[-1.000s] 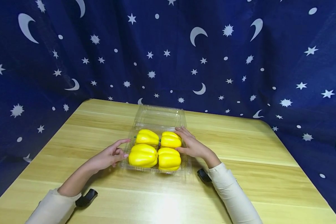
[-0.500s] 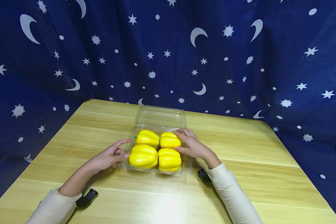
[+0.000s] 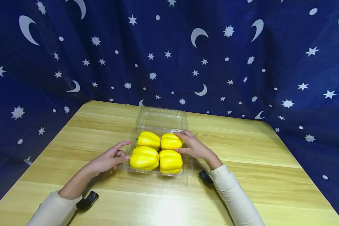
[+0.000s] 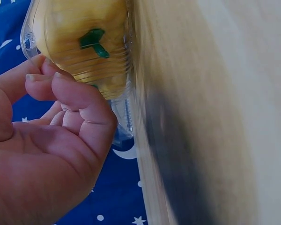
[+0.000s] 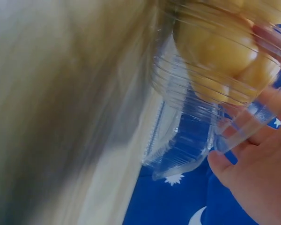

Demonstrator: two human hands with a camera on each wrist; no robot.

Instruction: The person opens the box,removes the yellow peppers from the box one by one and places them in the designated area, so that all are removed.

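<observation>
Several yellow bell peppers [image 3: 144, 158] fill the base of a clear plastic clamshell container [image 3: 190, 166] in the head view. My right hand [image 3: 196, 148] reaches over its right side, fingers and thumb around the far right bell pepper [image 3: 169, 142]. In the right wrist view, the fingers [image 5: 269, 40] of that hand show inside, past the clear wall. My left hand [image 3: 108, 158] is at the left rim, thumb and curled fingers holding the edge, index finger stretched forward. A green stem [image 4: 94, 43] shows through the plastic in the left wrist view.
The container's open lid [image 3: 161, 118] lies back toward the far edge of the wooden table [image 3: 124, 201]. A dark blue curtain [image 3: 169, 84] with moons and stars hangs behind and at both sides. Black wrist devices [image 3: 87, 201] are worn below both sleeves.
My right hand has drawn its fingers slightly nearer and further over the far right bell pepper, which has shifted a little left. The left hand and container stay put.
</observation>
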